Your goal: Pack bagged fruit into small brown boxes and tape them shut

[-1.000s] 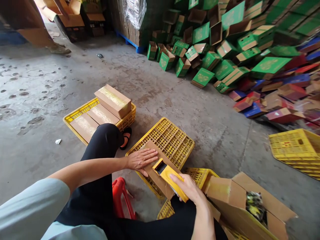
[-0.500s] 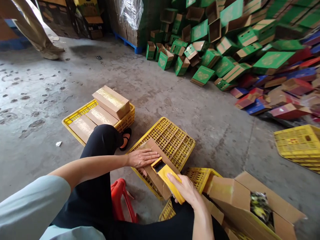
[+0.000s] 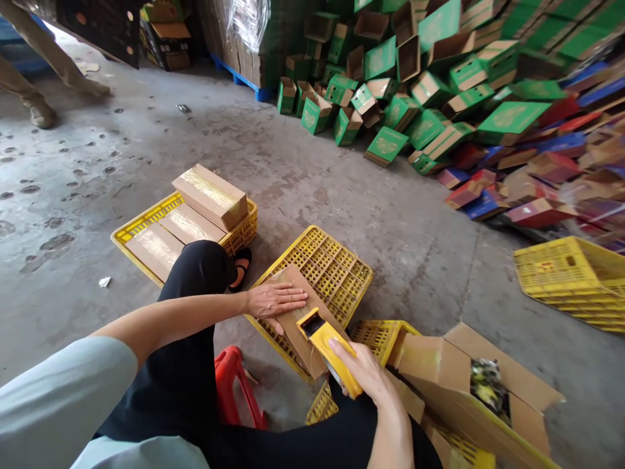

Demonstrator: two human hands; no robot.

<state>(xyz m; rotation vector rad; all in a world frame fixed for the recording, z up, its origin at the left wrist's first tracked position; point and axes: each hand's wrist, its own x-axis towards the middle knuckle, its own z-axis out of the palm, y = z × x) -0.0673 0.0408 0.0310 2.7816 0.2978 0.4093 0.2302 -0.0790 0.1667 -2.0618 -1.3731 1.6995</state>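
Far to my left, a yellow crate (image 3: 127,229) sits on the concrete floor (image 3: 415,241) with two sealed cardboard boxes lying flat in it and a third taped box (image 3: 209,195) resting across its far corner. My bent knee in black trousers (image 3: 200,267) comes just in front of that crate, and a red stool (image 3: 234,384) shows beneath my leg.

My left hand (image 3: 273,301) lies flat, fingers spread and pressed down on the near end of a flat cardboard box (image 3: 295,319). That box rests on an upturned yellow crate (image 3: 336,273) right before me. My right hand (image 3: 366,374) is wrapped around a yellow tape dispenser (image 3: 325,342), whose front end touches the top of the box just beside my left fingertips.

To the right of my wrist stands an open cardboard carton (image 3: 454,391) with dark and yellow packets inside. Further right, another yellow crate (image 3: 571,280) lies on the floor, and behind it rises a heap of green, red and blue gift boxes (image 3: 439,98).
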